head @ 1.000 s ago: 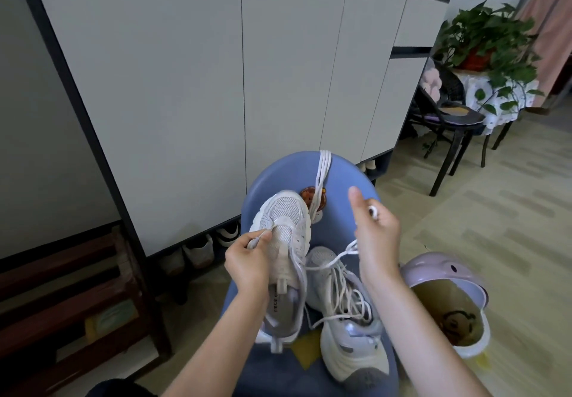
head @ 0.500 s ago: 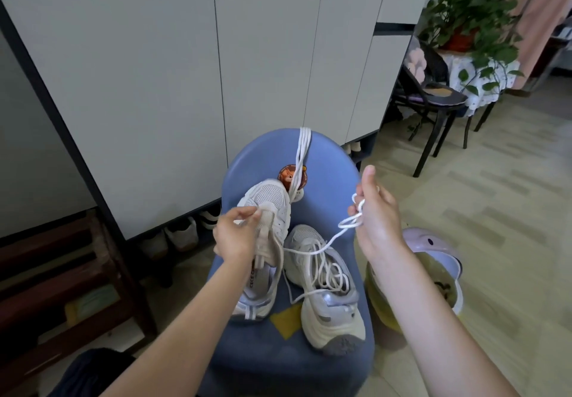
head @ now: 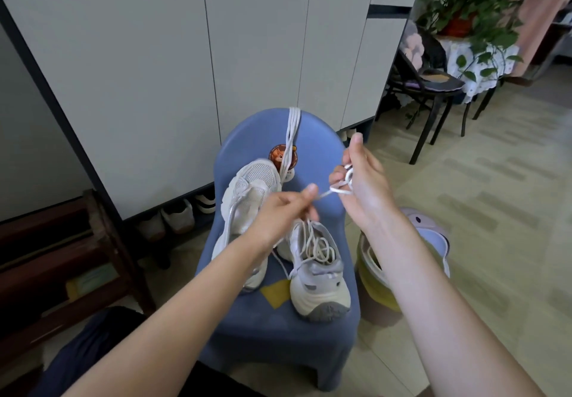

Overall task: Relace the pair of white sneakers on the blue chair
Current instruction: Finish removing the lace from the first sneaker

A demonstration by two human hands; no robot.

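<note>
White lace (head: 335,190) blurs between hands, left hand (head: 278,214) hiding one sneaker (head: 247,192)

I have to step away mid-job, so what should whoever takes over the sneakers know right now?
Left hand: pinches the lace near its free end, above the sneakers.
Right hand: holds the same lace's gathered loops in its fingers, raised over the blue chair.
Right-side sneaker: on the seat, lace loose and piled in the eyelets, not tightened.
Left-side sneaker: leans against the chair back, no lace seen in it.
Spare lace: hangs over the chair back.
Left: finish lacing the right-side sneaker, then lace the other.
</note>
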